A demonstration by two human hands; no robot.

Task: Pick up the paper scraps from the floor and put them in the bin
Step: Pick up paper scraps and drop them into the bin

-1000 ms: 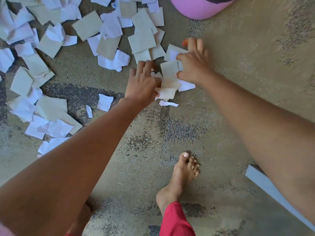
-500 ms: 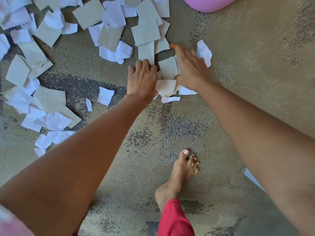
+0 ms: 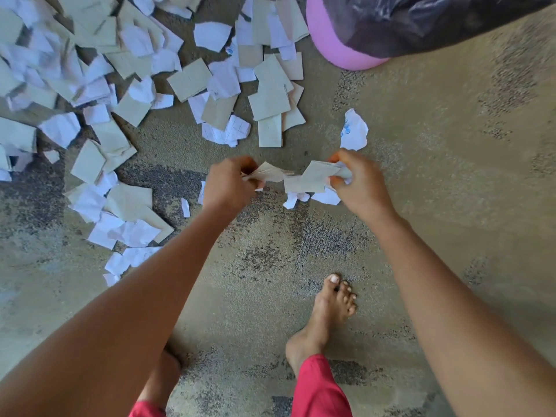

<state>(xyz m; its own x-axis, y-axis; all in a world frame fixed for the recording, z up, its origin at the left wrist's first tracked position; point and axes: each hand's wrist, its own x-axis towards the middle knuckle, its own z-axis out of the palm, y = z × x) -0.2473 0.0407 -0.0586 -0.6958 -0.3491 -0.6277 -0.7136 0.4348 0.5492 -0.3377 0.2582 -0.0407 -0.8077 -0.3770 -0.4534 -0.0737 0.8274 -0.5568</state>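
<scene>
2 hands that pressed on scraps on the floor (image 3: 451,191) 0.5 s ago are now nearer and curled. Left hand (image 3: 228,183) pinches a tan scrap bundle (image 3: 267,173) between thumb and fingers. Right hand (image 3: 359,183) grips a mixed scrap bundle (image 3: 313,179), tan and white. The bundles nearly meet between the hands. Loose scraps (image 3: 120,85) cover the far left. Pink bin (image 3: 328,46), dark-lined, stands far right.

One head-worn camera looks steeply down at the speckled tan floor (image 3: 451,206); bare foot (image 3: 328,311) near, pink round bin (image 3: 328,46) far right.
</scene>
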